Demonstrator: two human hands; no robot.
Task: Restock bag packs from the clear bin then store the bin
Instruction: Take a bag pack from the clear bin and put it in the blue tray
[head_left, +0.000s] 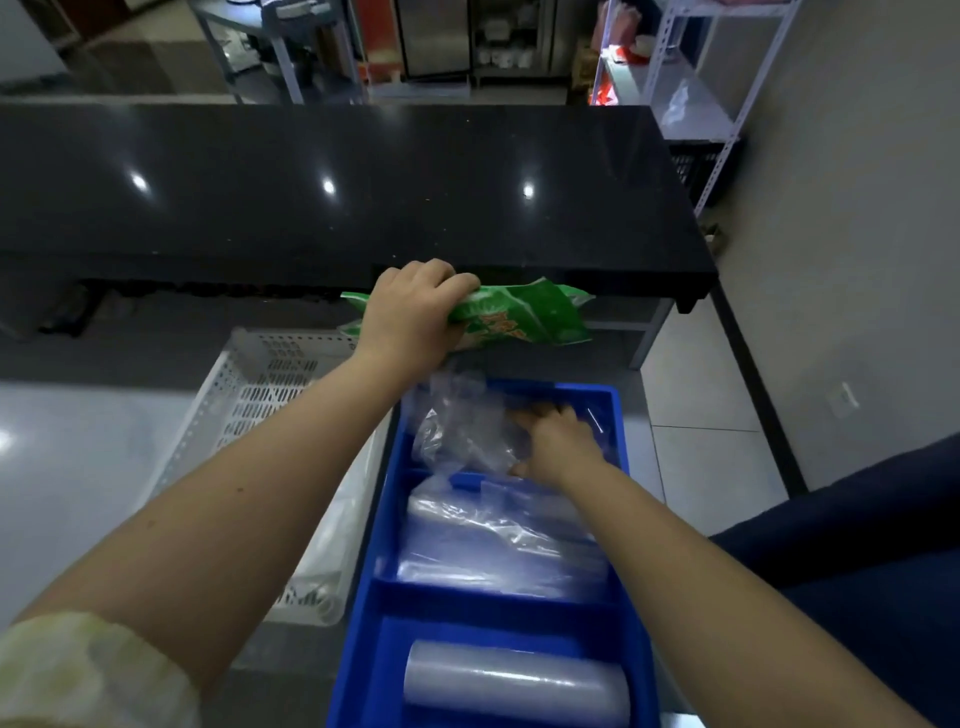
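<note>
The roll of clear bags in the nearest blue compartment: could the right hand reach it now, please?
Probably yes: the roll lies uncovered, and the right hand, in the far compartment, seems to hold nothing firmly.

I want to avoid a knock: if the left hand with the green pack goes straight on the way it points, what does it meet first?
Probably the front edge of the black counter, just beyond the left hand and green pack; depth is unclear.

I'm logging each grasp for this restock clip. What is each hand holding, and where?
Left hand: green pack, gripped at its left end. Right hand: on clear bags in the blue tray; grip cannot be told.
</note>
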